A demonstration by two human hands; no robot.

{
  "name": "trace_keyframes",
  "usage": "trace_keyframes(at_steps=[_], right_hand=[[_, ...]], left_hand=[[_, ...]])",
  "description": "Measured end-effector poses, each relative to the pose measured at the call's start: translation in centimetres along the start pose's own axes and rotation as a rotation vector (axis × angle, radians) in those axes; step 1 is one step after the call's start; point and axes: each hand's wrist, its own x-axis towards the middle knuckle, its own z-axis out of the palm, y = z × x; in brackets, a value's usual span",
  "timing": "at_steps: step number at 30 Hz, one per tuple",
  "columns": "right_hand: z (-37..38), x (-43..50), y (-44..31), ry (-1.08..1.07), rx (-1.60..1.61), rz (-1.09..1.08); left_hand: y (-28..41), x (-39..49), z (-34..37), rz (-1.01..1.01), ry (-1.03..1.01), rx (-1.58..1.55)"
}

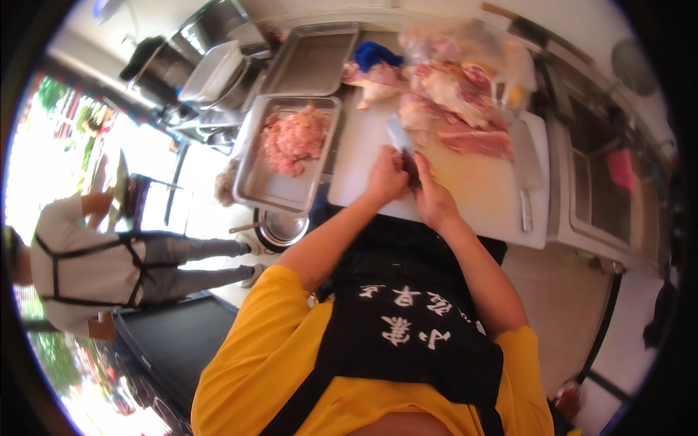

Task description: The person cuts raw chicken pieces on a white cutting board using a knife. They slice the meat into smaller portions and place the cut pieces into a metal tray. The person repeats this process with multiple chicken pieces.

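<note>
My right hand (435,197) is shut on the dark handle of a knife (399,132). Its pale blade points away from me over a white cutting board (357,163). Close against the handle is my left hand (386,175), its fingers curled; whatever they may hold is hidden. A bit of pink meat shows under the hands. Beyond the blade lies a pile of raw, skin-on poultry pieces (450,92), with a flat slab of meat (474,143) at its near side. A cleaver (526,163) rests along the board's right side.
Left of the board, a metal tray (251,185) holds cut pink meat (294,139). Another metal tray (311,57) sits behind it. A blue cloth-like item (376,55) lies on poultry. A steel sink unit (572,207) stands right. Another person (92,256) stands at left.
</note>
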Motion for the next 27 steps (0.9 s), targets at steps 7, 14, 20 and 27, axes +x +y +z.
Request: trace_keyframes(at_steps=[7,14,20,27], right_hand=[[-3.5,-0.1,-4.3,-0.123,0.071,0.132],[-6.4,-2.1,-7.4,-0.245,0.134,0.285],[-6.6,-2.8,-7.7,-0.393,0.161,0.404],[-4.1,-2.3,-5.8,-0.293,0.196,0.259]], left_hand=[[-3.2,-0.3,-2.5,0.06,-0.051,-0.339],[-4.8,-0.9,-2.9,0.506,0.24,0.306],[-5.0,-1.1,-3.2,0.543,0.194,0.304],[-5.6,-1.2,-2.6,0.488,0.196,0.269]])
